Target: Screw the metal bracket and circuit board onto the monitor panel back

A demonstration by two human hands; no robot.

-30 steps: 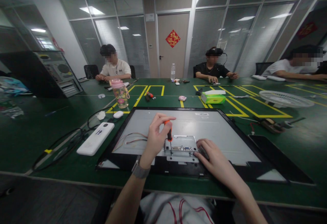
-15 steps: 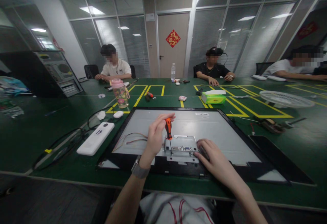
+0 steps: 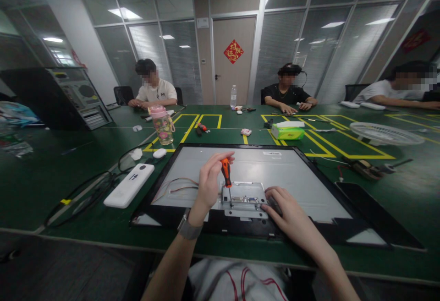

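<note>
My left hand (image 3: pixel 210 179) is closed on an orange and black screwdriver (image 3: pixel 226 172), its fingers curled over the top of the handle. The screwdriver stands almost upright, its shaft pointing down at the left part of a silver metal bracket (image 3: pixel 245 213) with port connectors along its front. At the bracket's right end, my right hand (image 3: pixel 283 207) grips the edge with thumb and fingers; a dark gap under the palm is hard to make out. Beneath the bracket lies a flat display panel (image 3: pixel 299 177), grey-backed with a black frame. Thin wires (image 3: pixel 178 182) run across the panel left of the bracket.
Left of the panel are a white power bank (image 3: pixel 129 186), black cables (image 3: pixel 82 195) and a pink-lidded bottle (image 3: pixel 161 127). To the right lie a dark flat strip (image 3: pixel 378 214) and a white fan grille (image 3: pixel 385 134). A green tissue pack (image 3: pixel 288 131) stands behind. Several people sit beyond.
The screwdriver's handle tilts slightly more to the left, and my left hand has shifted very little. My right hand stays in place on the bracket.
</note>
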